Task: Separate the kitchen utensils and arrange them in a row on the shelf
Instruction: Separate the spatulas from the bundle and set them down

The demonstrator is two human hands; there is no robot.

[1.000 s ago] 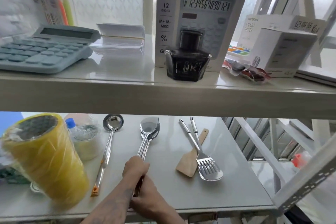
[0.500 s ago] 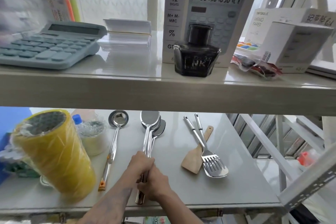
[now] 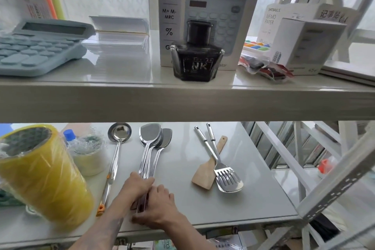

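i am pressing both my hands onto the handle ends of the stacked steel turners (image 3: 151,148) near the front edge of the lower shelf (image 3: 253,199). a second ago only my left hand (image 3: 136,189) was closed round those handles while my right was tucked low behind it; now my right hand (image 3: 160,207) is coming up alongside, and the blades are starting to fan, the lower one peeking out to the right of the top one. i am reading that as the stack beginning to come apart, so the separating step is under way but not done. my left hand is curling narrowly over the handles from the left, fingers wrapped on the metal. my right hand is lying lower and flatter, fingers bent against the same handle ends and the shelf; how tightly it is gripping i cannot tell, as the handle tips are hidden under it.

just left of my hands the ladle (image 3: 116,152) is lying on its own, bowl at the far end, already looking placed. further left the yellow tape roll (image 3: 42,180) is standing close to me. to the right, well apart from my hands, the slotted spatula (image 3: 221,166) is crossing over the wooden spatula (image 3: 207,170), touching it, with a second steel handle beside it, so that pile is still waiting. above and beyond, the upper shelf (image 3: 182,99) is carrying the ink bottle (image 3: 197,57)
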